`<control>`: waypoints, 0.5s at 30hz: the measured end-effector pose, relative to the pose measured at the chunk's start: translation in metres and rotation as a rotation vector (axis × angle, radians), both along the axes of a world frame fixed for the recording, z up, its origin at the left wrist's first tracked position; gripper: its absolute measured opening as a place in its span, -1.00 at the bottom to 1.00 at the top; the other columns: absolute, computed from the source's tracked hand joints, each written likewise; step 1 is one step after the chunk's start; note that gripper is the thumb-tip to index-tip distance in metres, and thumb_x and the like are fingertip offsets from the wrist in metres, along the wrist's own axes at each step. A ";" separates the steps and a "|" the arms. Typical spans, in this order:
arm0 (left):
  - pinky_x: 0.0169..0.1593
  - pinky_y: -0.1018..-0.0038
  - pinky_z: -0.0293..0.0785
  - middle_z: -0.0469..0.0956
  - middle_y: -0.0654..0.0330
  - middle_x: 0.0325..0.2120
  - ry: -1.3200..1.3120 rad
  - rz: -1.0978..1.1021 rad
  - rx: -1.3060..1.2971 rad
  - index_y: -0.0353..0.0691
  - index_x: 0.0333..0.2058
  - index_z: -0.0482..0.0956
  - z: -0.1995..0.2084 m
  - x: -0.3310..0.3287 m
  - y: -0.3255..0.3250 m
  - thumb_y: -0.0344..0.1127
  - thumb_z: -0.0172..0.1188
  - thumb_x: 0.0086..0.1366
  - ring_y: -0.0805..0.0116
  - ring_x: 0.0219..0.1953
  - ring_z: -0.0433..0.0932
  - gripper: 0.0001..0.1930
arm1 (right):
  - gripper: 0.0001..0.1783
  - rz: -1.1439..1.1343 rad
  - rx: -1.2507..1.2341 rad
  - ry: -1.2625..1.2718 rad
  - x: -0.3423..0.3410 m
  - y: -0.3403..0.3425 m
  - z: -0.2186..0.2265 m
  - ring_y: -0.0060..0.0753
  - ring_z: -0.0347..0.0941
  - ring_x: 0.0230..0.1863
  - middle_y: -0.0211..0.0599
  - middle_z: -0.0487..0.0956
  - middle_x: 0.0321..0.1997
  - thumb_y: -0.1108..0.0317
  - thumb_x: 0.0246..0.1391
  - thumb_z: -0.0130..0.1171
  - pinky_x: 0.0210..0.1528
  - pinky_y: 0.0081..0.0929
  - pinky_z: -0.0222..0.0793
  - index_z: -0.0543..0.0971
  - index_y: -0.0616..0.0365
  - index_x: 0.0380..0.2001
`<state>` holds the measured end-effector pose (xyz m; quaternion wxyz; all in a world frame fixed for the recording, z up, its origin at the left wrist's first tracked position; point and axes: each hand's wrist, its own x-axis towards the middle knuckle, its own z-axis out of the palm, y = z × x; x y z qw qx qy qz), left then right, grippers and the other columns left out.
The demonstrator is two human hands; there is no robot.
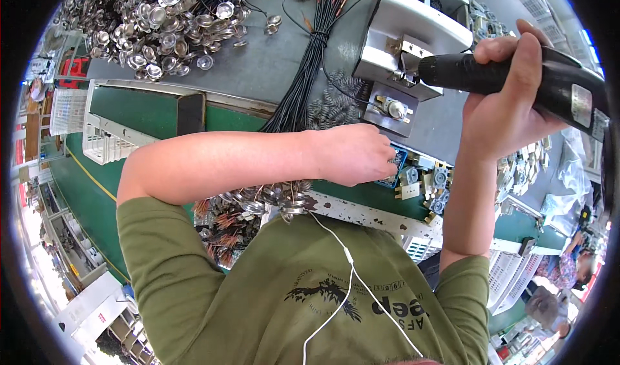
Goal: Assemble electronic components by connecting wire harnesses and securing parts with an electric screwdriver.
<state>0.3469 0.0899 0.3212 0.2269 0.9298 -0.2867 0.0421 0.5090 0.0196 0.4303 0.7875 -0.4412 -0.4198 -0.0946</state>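
My right hand (510, 100) is wrapped round a black electric screwdriver (465, 72), held nearly level with its tip pointing left at a metal machine (413, 32). My left hand (355, 153) has curled fingers over the edge of a small blue box (402, 158); the fingertips and anything between them are hidden. Just beyond that hand, a small part with a round silver middle and brass tabs (395, 109) rests on a metal block (403, 125). A black wire runs to it from the left.
Many silver metal cups with wires (161, 29) cover the far left. A tied bundle of black wires (300, 81) lies mid-table beside dark coiled springs (336, 100). Switch-like parts with brass tabs (423, 177) sit right of my left hand. More cups (278, 197) are near my body.
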 end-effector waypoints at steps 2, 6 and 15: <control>-0.22 0.21 0.57 0.60 0.18 -0.48 0.036 0.001 0.034 -0.20 -0.40 0.59 0.009 0.002 0.000 -0.32 0.29 0.08 0.14 -0.27 0.66 -0.87 | -0.76 0.058 0.030 -0.020 -0.001 0.001 -0.003 -0.35 0.54 -0.57 -0.06 0.63 -0.47 0.55 0.24 0.22 -0.46 -0.38 0.56 0.46 0.44 -0.09; -0.20 0.21 0.56 0.61 0.17 -0.45 0.038 0.020 -0.018 -0.20 -0.37 0.60 0.014 0.002 0.000 -0.33 0.28 0.08 0.12 -0.25 0.67 -0.86 | -0.66 0.097 0.005 -0.085 0.002 0.006 -0.003 -0.40 0.55 -0.56 0.06 0.66 -0.32 0.61 0.23 0.21 -0.48 -0.36 0.57 0.30 0.35 -0.03; -0.20 0.18 0.59 0.59 0.10 -0.45 0.030 0.058 -0.030 -0.21 -0.38 0.60 0.021 0.005 0.009 -0.38 0.23 0.10 0.07 -0.33 0.67 -0.90 | -0.60 0.373 -0.143 0.013 0.012 0.022 0.017 -0.41 0.50 -0.55 -0.03 0.64 -0.37 0.60 0.22 0.19 -0.43 -0.45 0.49 0.40 0.45 0.10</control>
